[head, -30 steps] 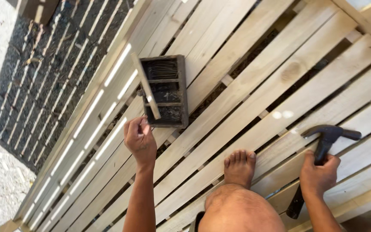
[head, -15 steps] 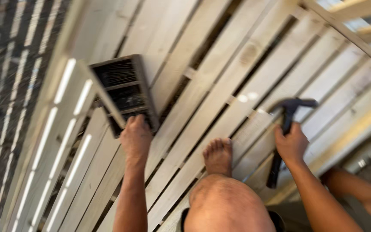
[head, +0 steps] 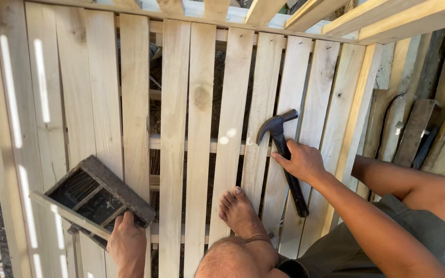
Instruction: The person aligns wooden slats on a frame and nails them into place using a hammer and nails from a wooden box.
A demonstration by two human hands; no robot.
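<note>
Your right hand [head: 305, 162] fingers clamp the dark hammer [head: 283, 154]; left hand [head: 127, 242] fingers clamp the rough wooden box [head: 93, 198], left of it, on pale slats [head: 199, 103].

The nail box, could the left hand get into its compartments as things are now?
Probably not without letting go first. The left hand grips the near corner of the nail box, so its fingers are taken up. The compartments themselves lie open on top, uncovered, and the right hand is busy with the hammer.

bright daylight | sharp focus | sun stripes on left slats [head: 42, 77]
</note>
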